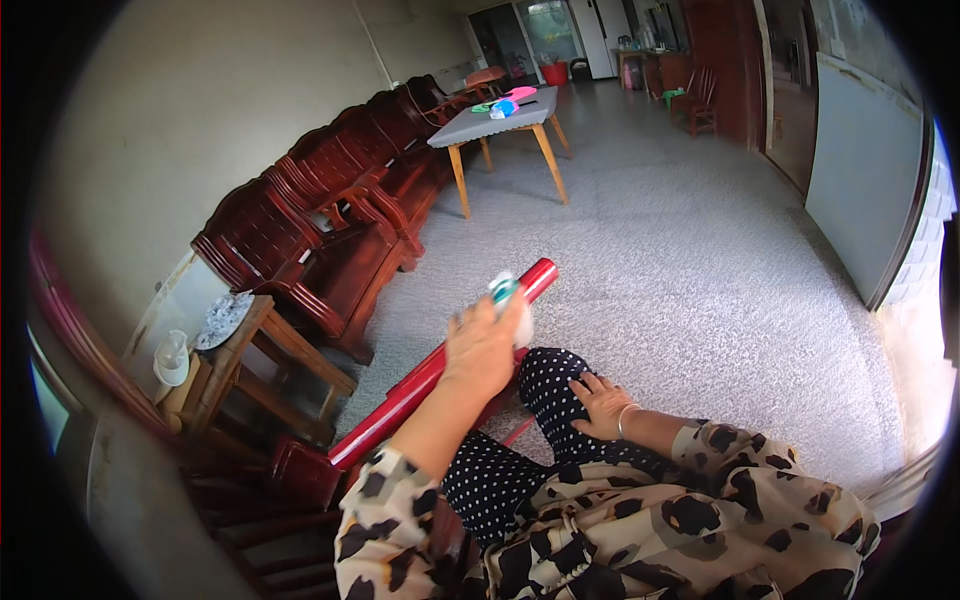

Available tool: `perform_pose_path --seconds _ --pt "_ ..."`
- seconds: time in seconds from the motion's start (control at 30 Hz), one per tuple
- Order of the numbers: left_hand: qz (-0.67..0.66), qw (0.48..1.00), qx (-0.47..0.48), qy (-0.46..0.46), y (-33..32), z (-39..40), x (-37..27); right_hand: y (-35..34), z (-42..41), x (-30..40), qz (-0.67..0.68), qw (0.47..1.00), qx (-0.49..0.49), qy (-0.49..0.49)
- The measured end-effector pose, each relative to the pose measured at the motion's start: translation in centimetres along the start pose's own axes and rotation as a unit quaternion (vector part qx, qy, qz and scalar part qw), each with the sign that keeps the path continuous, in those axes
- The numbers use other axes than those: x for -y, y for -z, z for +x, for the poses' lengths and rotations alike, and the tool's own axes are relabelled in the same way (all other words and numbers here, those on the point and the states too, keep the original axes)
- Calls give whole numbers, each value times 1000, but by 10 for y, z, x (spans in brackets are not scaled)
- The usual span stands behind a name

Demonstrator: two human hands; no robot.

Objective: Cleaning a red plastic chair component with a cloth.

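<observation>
My left hand (484, 349) grips a white and green object (504, 289), perhaps a cloth or a packet, partly hidden by the fingers. It lies against a glossy red wooden rail (405, 416) of a piece of furniture in front of me, close to the rail's far end. On my right knee, over dark trousers with white dots (555, 382), rests my right hand (604, 405), its fingers apart and nothing held. A light bangle (624, 420) circles the right wrist.
Carved red wooden seats (337, 247) line the left wall. A small wooden stand (262, 322) beside them bears a patterned hat-like item (223, 319); a white cap (172, 360) lies nearby. A grey-covered table (457, 133) with bright cloths stands further off. Beyond are a red bucket (553, 73) and a wooden chair (699, 101).
</observation>
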State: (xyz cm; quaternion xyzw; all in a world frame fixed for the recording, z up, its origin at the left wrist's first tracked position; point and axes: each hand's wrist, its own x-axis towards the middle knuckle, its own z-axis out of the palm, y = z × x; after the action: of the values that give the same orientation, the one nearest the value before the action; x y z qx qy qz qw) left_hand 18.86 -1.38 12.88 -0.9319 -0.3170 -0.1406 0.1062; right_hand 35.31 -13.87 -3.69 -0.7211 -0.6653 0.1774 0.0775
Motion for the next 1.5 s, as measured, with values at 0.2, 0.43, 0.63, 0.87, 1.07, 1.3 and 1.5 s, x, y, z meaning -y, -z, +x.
perform_pose_path --seconds 0.2,0.43,0.63,0.87,1.07,1.3,1.5 --pt "-68 990 73 103 65 -115 67 -5 1 -8 19 1000 -19 5" --pt "-159 977 36 139 79 -194 124 -5 4 -9 29 999 -37 7" --pt "-40 992 14 119 60 -143 89 -2 4 1 6 999 -33 -2" --pt "-54 991 25 123 32 -40 26 92 2 99 199 808 -408 376" --pt "-70 997 -7 -20 17 -48 51 125 58 129 7 857 -319 404" --pt "-70 986 50 141 64 -136 83 136 65 113 -97 874 -289 378" --pt "-71 984 -40 157 59 -217 112 147 67 147 -129 926 -204 291"
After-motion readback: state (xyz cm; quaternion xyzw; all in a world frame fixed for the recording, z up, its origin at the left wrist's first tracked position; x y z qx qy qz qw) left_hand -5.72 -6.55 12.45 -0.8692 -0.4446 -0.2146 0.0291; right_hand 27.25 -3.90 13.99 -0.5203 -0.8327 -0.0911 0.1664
